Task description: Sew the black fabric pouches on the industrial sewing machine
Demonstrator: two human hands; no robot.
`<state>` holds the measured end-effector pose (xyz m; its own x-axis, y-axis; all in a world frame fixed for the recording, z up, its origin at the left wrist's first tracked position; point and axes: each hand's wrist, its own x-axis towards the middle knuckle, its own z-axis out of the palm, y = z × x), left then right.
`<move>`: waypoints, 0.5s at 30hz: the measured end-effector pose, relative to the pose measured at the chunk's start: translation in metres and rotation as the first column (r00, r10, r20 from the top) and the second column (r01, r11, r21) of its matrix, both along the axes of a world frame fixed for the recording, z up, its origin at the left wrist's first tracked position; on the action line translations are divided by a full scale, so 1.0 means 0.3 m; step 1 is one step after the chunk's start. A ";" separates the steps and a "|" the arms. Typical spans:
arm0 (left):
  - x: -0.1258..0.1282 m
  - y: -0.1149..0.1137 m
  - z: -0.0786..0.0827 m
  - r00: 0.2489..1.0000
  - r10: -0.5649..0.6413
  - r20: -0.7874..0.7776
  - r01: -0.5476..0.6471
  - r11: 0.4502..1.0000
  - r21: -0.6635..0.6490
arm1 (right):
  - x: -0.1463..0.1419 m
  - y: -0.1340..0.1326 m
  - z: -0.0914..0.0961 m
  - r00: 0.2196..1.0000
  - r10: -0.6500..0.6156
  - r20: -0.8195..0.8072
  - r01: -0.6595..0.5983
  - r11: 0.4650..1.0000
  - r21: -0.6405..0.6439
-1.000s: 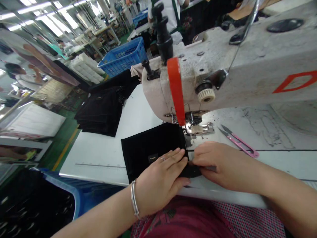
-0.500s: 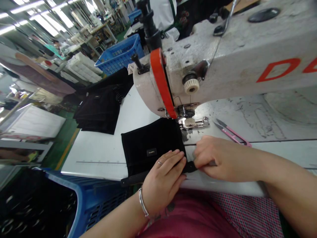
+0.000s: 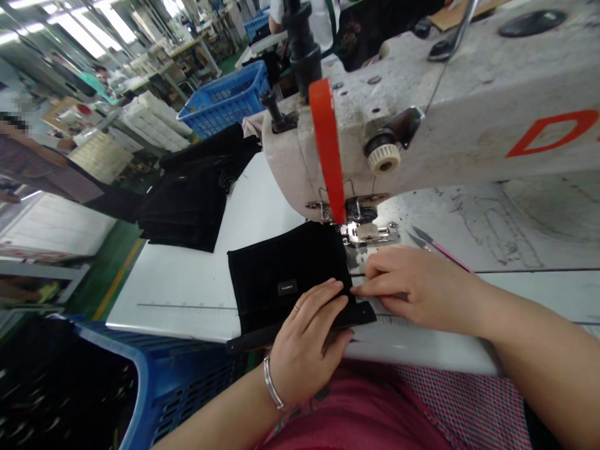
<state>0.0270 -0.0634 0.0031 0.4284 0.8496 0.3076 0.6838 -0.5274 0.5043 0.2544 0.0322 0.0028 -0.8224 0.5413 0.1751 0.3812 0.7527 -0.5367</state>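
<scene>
A black fabric panel [image 3: 267,262] with a small label [image 3: 287,287] lies on the white machine table, its upper right corner by the presser foot [image 3: 368,234]. Along its near edge runs a narrow black strip [image 3: 364,312], its right end sticking out past the panel. My left hand [image 3: 309,331] lies over the panel and strip, fingers stretched out and pressing down, thumb apart. At the panel's right edge, the index fingertip of my right hand [image 3: 412,287] touches down. Its other fingers are curled round something greyish, mostly hidden.
The sewing machine [image 3: 440,125] spans the upper right. Pink-handled thread snips [image 3: 438,248] lie right of the presser foot. Black panels are stacked [image 3: 182,206] at the table's far left. A blue crate [image 3: 140,356] of dark pieces stands below left; another blue basket [image 3: 225,94] is behind.
My right hand has let go of the strip's right end and moved slightly up to the panel's edge. The strip's end now lies exposed. My left hand stays on the panel.
</scene>
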 end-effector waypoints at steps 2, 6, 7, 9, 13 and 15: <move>0.003 0.001 0.002 1.000 0.009 0.004 -0.009 1.000 -0.015 | -0.004 -0.004 0.001 1.000 0.024 0.014 -0.024 1.000 -0.011; 0.003 0.000 -0.001 0.999 0.046 0.024 -0.045 0.998 -0.045 | -0.003 -0.005 0.010 0.998 0.059 -0.003 -0.059 0.997 -0.055; 0.002 -0.002 -0.001 0.998 0.055 0.029 -0.053 0.997 -0.053 | -0.002 -0.005 0.013 0.998 0.056 -0.008 -0.057 0.996 -0.063; 0.000 -0.005 -0.001 0.997 0.062 0.036 -0.060 0.996 -0.065 | -0.002 -0.005 0.016 0.999 0.054 -0.001 -0.054 0.996 -0.074; 0.000 -0.003 0.007 0.999 0.037 0.040 -0.034 0.997 -0.070 | -0.015 -0.014 0.013 0.995 0.095 0.030 -0.092 0.991 -0.096; 0.000 0.005 0.013 0.999 -0.010 0.033 0.012 0.997 -0.076 | -0.024 -0.021 0.011 0.993 0.115 0.020 -0.112 0.986 -0.121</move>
